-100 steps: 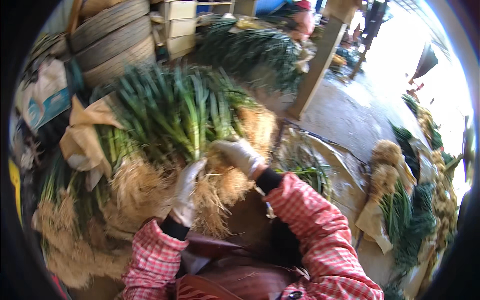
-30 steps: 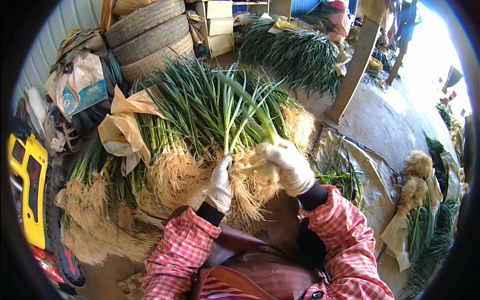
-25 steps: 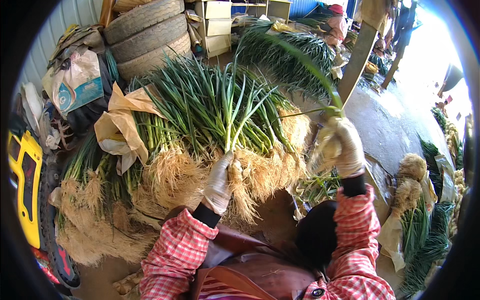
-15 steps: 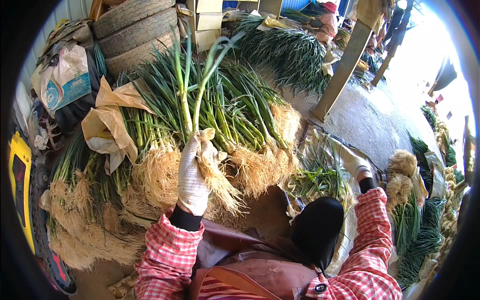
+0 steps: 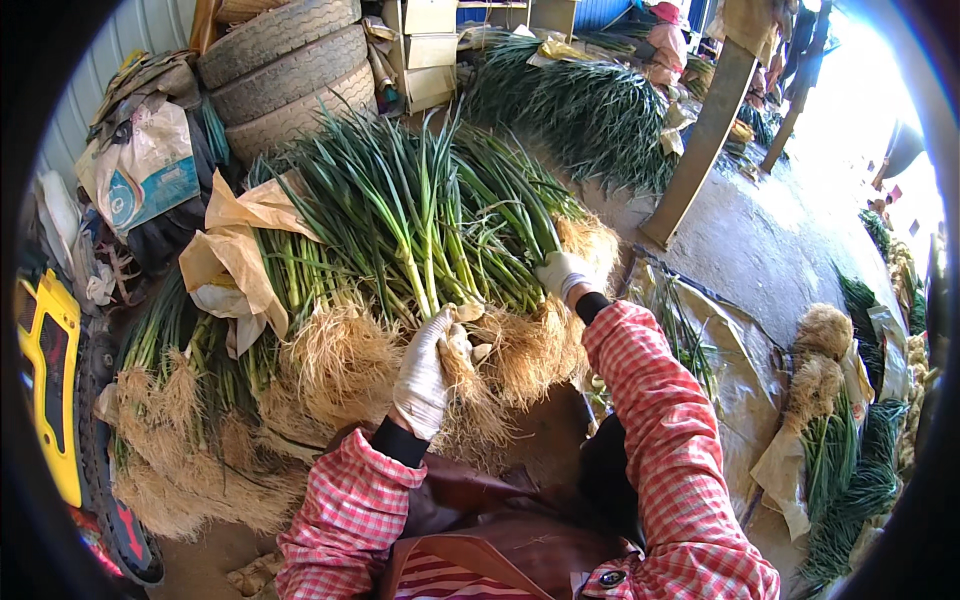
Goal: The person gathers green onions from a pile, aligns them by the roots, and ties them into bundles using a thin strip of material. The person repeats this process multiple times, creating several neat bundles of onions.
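Observation:
My left hand (image 5: 424, 375), in a whitish glove, is closed round the root ends of a few green onions (image 5: 422, 262). Their pale stalks point up and away, and the stringy roots hang below the fingers. To the right, my gloved right hand (image 5: 566, 272) is closed on the stalk of a green onion (image 5: 535, 215) at the right side of the heap; its fingertips are partly hidden. The heap of green onions (image 5: 370, 200) spreads in front of both hands, leaves away from me and tan roots (image 5: 335, 350) toward me.
Brown paper (image 5: 240, 225) lies over the heap's left part. Stacked tyres (image 5: 290, 80) stand behind it, and a yellow machine part (image 5: 52, 380) at far left. More green onions lie at the back (image 5: 570, 110) and right (image 5: 830, 450). A post (image 5: 705, 140) rises near a person in pink (image 5: 668, 45).
My right hand has moved left from the sheet at the right to the heap and grips a stalk there. My left hand has lowered its green onions slightly, toward the right.

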`<act>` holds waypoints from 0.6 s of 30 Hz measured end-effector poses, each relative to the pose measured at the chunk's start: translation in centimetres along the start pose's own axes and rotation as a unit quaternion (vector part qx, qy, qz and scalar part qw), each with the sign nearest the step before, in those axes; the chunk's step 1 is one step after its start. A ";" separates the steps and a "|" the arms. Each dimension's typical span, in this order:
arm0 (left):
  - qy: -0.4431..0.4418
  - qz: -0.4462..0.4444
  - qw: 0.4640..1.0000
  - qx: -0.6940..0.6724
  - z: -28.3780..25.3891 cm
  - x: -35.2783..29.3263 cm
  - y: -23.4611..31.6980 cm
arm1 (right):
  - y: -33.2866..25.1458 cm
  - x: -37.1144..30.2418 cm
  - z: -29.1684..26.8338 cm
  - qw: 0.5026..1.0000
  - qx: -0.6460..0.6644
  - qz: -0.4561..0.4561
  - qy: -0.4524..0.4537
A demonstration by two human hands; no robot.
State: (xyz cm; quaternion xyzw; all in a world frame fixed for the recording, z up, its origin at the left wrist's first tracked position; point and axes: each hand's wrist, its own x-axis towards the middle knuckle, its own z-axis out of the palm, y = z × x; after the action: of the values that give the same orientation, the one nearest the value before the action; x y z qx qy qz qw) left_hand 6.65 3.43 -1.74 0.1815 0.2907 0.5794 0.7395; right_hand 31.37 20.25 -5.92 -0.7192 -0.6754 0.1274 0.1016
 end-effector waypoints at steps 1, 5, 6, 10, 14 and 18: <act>-0.016 -0.003 1.000 0.000 -0.3 0.1 0.0 | -0.2 0.2 -0.6 1.000 0.016 0.001 0.002; -0.051 -0.029 0.998 0.018 0.4 0.0 0.6 | 0.2 -0.2 -4.8 0.847 0.528 -0.060 -0.031; -0.029 -0.029 0.999 0.025 1.9 0.0 0.3 | 2.4 1.0 -3.7 0.829 0.554 -0.070 -0.023; 0.014 -0.043 0.998 0.033 0.3 0.3 -0.9 | -2.8 -6.6 -4.4 0.775 0.626 -0.032 -0.081; -0.003 -0.081 0.995 0.057 -0.8 1.4 -3.1 | -6.7 -11.9 -2.6 0.764 0.628 -0.013 -0.150; -0.005 -0.079 0.997 0.004 -0.6 1.0 -3.2 | -6.9 -11.9 -0.3 0.829 0.536 -0.003 -0.158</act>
State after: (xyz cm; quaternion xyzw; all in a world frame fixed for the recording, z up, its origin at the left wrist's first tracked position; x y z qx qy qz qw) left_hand 8.86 3.50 -4.35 0.1638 0.3029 0.5174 0.7834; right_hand 24.25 8.80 -2.89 -0.5194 -0.5099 0.5814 0.3636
